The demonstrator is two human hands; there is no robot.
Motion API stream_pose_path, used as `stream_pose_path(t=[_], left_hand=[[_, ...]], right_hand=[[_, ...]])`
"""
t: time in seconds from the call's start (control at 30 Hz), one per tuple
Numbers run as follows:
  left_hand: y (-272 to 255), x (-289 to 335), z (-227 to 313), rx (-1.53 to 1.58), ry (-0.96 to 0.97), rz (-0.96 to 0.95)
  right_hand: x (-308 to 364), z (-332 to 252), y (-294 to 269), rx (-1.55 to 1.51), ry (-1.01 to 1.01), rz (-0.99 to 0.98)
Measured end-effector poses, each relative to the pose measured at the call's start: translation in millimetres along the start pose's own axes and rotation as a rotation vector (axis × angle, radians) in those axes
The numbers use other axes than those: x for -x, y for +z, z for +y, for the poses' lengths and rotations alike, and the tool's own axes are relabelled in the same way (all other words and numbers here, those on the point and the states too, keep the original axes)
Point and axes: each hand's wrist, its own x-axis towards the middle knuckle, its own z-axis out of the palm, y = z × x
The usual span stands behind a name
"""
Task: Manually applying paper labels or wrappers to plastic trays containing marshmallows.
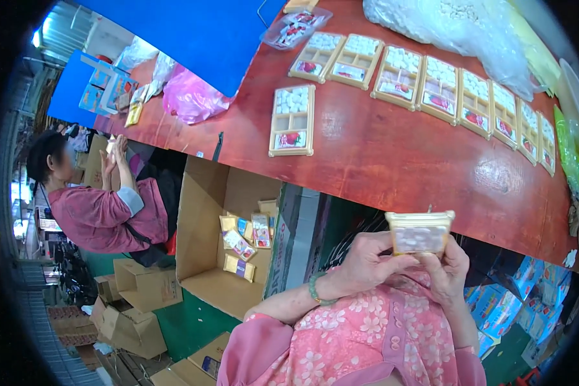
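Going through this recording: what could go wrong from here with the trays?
The held tray is gripped between the fingers of the left hand and right hand; it might drop if they slip. White pieces might spill if uncovered, which I cannot tell. The row of trays sits closely spaced, so one bump could shift several.

L hand (368,260) & R hand (449,267) both hold a small box (420,235) w/ white pcs, nr the red counter's (367,151) edge. From where I stand: one tray (291,120) apart, row of trays (397,78) behind. Big carton (202,206) to L, w/ packs (241,246) inside; co-worker (106,215) beyond, hands up.
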Motion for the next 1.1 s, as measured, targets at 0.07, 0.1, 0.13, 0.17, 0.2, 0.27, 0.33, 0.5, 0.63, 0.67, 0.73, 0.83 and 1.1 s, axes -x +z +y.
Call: stream_pose_path(t=[0.07,0.1,0.13,0.17,0.2,0.27,0.33,0.5,0.63,0.67,0.73,0.83,1.1], left_hand=[[-18.2,5.2,8.5,-0.001,-0.054,0.000],[-31.2,9.6,12.5,-0.050,-0.043,-0.007],[-45.9,15.4,16.6,-0.097,-0.034,-0.016],[-65.5,24.2,19.1,-0.198,-0.014,-0.033],[-88.2,30.2,18.8,-0.296,-0.009,-0.055],[-134.0,65.3,23.4,-0.244,-0.196,-0.001],[-175.3,109.0,17.6,-0.188,-0.413,0.264],[-252.1,190.5,-14.7,-0.264,-0.680,0.583],[-270.1,204.4,-48.9,-1.317,-1.294,0.397],[-265.3,194.1,-46.5,-1.320,-1.288,0.383],[-252.6,162.7,-33.8,-1.374,-0.639,0.508],[-202.9,63.7,6.2,-0.420,-0.285,0.711],[-149.5,-87.4,0.3,-0.977,-0.054,0.438]], right_hand=[[-11.6,-10.3,9.8,-0.066,0.050,0.002],[-17.1,-13.0,10.7,0.070,-0.053,-0.173],[-20.3,-16.1,11.6,0.210,-0.152,-0.345],[-20.4,-22.7,16.3,0.228,-0.153,-0.352],[-23.8,-19.4,11.9,0.220,-0.142,-0.343],[-20.4,-12.3,-2.0,0.251,-0.074,-0.572],[-8.6,0.5,-15.4,0.263,-0.023,-0.595],[50.0,80.0,-52.2,0.345,0.110,-0.166],[90.1,128.9,-41.9,0.139,0.195,0.215],[88.6,126.0,-37.3,0.114,0.210,0.316],[89.0,115.6,-32.4,0.145,0.246,0.369],[104.8,123.5,-45.4,0.651,0.119,0.221],[106.1,137.1,-49.4,0.929,0.168,0.136]])
